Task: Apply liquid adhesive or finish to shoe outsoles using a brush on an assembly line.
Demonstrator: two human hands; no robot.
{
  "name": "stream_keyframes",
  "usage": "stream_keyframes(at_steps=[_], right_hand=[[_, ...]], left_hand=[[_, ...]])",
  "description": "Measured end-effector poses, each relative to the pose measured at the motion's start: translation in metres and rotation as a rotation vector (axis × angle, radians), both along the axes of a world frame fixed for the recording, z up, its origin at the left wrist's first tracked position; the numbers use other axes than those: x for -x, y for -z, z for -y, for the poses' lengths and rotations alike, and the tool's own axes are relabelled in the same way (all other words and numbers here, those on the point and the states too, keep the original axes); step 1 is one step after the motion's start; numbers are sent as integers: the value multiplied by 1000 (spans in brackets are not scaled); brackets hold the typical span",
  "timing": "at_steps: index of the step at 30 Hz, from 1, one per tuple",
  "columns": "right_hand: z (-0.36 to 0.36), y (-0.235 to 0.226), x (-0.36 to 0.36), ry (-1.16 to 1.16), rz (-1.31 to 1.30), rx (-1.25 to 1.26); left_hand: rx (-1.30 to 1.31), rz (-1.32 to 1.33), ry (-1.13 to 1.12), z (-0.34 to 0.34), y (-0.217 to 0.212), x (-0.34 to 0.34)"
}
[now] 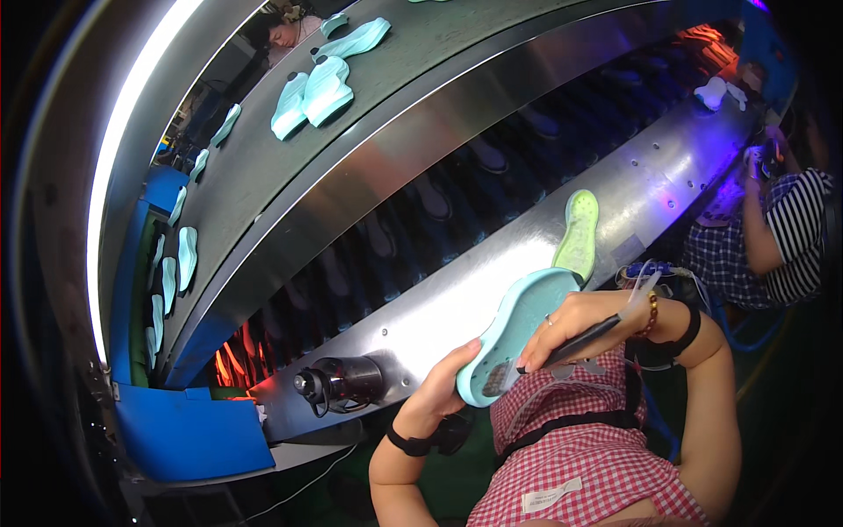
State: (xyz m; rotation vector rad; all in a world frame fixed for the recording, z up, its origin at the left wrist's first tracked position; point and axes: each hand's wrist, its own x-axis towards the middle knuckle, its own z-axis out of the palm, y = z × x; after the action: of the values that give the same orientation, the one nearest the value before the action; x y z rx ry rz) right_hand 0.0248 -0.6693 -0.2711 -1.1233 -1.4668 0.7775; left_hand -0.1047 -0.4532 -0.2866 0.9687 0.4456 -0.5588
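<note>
Head view: nearest, in front of the red checked apron (571,457), both hands meet at one aqua shoe sole (527,316). It is held up by the near edge of the metal surface (430,329), its long axis slanting from the lower left, toward the person, to the upper right. The left hand (443,373) is closed on its left rim near the lower end, thumb along the edge; the fingers beneath are mostly hidden. From this hand, the sole lies to the right and away.

The right hand (584,321) lies across the sole's right side, fingers curled around a slim black pen-like tool (584,341) that slants down and left. From this hand, the sole lies to the left. I judge the key relation to be the tool's tip against the lower end, just beside the dark grey patch (497,379); whether the tip touches I cannot tell. The left hand is the nearer to that end.

Just beyond, a yellow-green sole (580,230) rests on the surface, its near end hidden behind the aqua one. A black bottle (347,384) lies near the surface's left end. Farthest, across the curved metal wall, more aqua soles (327,91) sit on the conveyor belt (246,180).
</note>
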Motion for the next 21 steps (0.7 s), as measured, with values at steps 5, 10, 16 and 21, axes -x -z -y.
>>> stream_keyframes(at_steps=[5, 10, 16, 21], right_hand=[[14, -2, -4, -10, 69, 74], [24, 19, 1, 105, -36, 19], [26, 16, 10, 320, -42, -47], [40, 12, 21, 215, -13, -41]], left_hand=[[91, -38, 34, -13, 5, 11], [176, 101, -13, -22, 2, 21], [42, 239, -64, -26, 3, 32], [-149, 207, -170, -36, -3, 41]])
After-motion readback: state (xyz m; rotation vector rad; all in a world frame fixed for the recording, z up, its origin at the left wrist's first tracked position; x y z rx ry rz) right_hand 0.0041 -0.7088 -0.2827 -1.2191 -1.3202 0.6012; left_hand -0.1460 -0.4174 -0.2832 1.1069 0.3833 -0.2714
